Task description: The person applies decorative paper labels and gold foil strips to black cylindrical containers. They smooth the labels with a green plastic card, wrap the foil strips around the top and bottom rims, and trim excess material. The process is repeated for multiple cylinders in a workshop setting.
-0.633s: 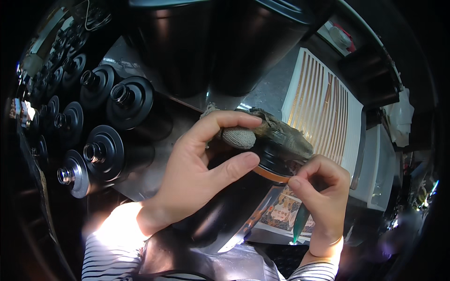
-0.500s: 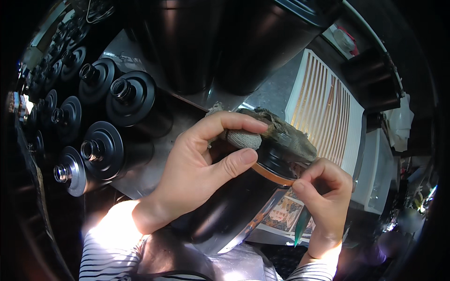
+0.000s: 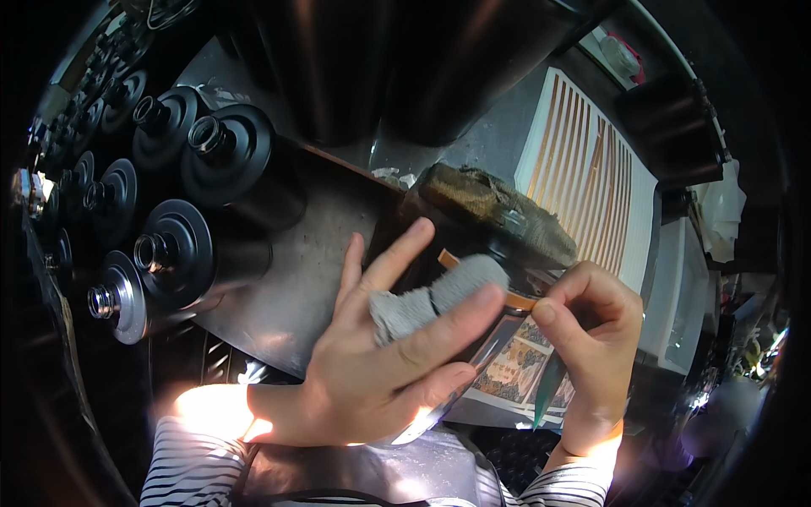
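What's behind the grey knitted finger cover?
An orange-brown strip shows on either side of it, against a black cylindrical container. The stretch between is covered, so whether it lies flat can't be seen.

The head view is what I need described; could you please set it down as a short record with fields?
Left hand: fingers spread, grey fabric cover on one finger; contact with the strip unclear
Right hand: thumb and forefinger pinching the orange strip
Strip position: curving along the black canister, which the left hand partly hides
Just beyond strip: grimy bundle
Far right: white sheet with copper-coloured stripes
Left: black canisters with threaded necks
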Available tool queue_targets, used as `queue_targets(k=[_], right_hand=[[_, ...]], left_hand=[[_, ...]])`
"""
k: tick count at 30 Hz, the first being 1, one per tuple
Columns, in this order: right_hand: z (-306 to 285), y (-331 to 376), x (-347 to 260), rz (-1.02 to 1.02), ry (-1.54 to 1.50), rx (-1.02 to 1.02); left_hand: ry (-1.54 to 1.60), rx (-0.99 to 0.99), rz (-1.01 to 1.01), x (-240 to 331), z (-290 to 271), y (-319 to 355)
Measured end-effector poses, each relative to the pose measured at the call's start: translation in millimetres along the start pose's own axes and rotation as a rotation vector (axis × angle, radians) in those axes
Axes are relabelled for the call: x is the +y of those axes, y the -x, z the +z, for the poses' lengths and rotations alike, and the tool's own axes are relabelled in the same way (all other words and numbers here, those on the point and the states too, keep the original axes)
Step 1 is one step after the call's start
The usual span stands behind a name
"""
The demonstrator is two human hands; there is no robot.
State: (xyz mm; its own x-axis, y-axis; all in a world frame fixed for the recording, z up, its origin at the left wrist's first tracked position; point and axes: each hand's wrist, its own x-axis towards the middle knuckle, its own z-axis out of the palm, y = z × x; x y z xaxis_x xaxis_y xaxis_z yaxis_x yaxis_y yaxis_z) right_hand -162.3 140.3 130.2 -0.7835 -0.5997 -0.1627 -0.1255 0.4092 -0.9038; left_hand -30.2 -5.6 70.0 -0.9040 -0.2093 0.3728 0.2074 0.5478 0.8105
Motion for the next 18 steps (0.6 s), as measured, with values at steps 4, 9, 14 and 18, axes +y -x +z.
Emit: queue_targets(k=[4,9,14,18], right_hand=[[0.7,0.1,-2.0,0.024,-0.047,0.007],[-0.4,0.5,5.0,-0.020,-0.016,-0.010],[-7.8,3.0,10.5,0.002,-0.104,-0.069],[-5.8,3.7,13.9,-0.065,-0.096,-0.068]], left_hand=[[0.370,0.060,-0.143,-10.0,7.3,10.6],[0.311,0.112,-0.223,1.5,-0.3,3.8],[-0.360,-0.066,0.021,17.4,-5.4,-9.6],[-0.591,-0.085,0.056,29.3,1.3,-12.4]])
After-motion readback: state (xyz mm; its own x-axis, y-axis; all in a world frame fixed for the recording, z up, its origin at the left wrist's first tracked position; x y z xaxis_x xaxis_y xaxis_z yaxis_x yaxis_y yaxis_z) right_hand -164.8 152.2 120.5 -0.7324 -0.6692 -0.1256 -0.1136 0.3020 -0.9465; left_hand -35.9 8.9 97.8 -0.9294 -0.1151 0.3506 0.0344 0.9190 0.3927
